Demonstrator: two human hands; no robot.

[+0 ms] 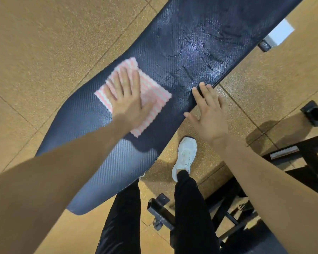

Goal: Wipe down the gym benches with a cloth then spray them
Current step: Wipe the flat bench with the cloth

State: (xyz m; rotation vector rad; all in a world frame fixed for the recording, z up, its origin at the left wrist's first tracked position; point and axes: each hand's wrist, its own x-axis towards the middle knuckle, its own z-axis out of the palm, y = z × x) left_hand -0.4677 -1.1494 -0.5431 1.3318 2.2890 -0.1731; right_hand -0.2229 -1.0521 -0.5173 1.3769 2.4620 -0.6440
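A long dark padded gym bench [92, 143] runs diagonally from lower left to upper right. Wet streaks shine on its upper part. A pink and white striped cloth [154, 92] lies flat on the pad near the middle. My left hand [127, 96] presses on the cloth with straight, spread fingers. My right hand [207, 110] rests at the bench's right edge, fingers straight, fingertips touching the rim. No spray bottle is in view.
The floor [44, 43] is tan speckled rubber tile. My legs in black trousers and a white shoe [185, 156] stand right of the bench. Black metal frame parts [162, 211] lie at the lower right, and a white object [279, 33] sits at the upper right.
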